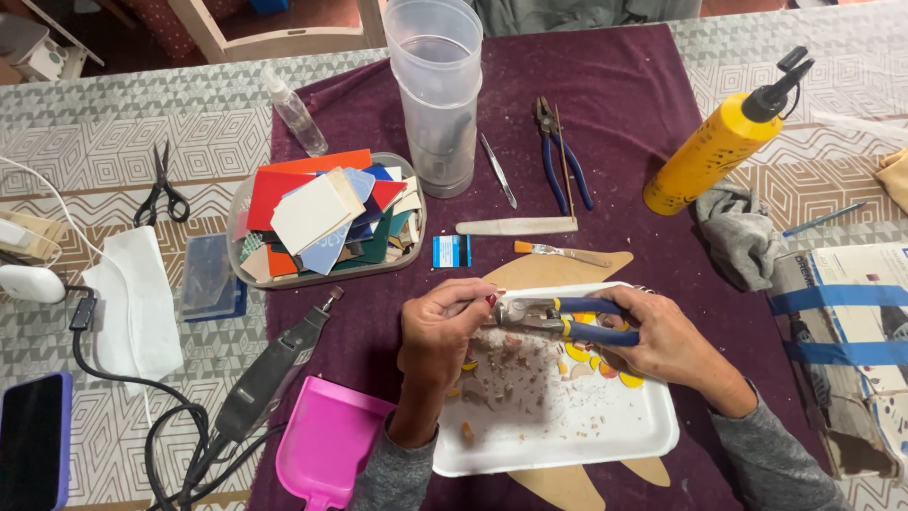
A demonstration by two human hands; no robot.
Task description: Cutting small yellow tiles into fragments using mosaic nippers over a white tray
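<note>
Tile nippers, blue-handled, over white foam tray.
Long axis level; handles squeezed in right hand, jaws pointing left toward small tile piece pinched in left hand fingertips.

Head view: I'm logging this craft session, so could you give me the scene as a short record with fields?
Left hand: left hand pinches a small piece at the tool's tip
Right hand: right hand grips the blue-handled nippers
Under the hands: white foam tray strewn with small chips
Behind: clear tub of coloured tile pieces, stacked clear containers, yellow bottle
Left of tray: pink dustpan, rotary tool
Surface: purple cloth
</note>
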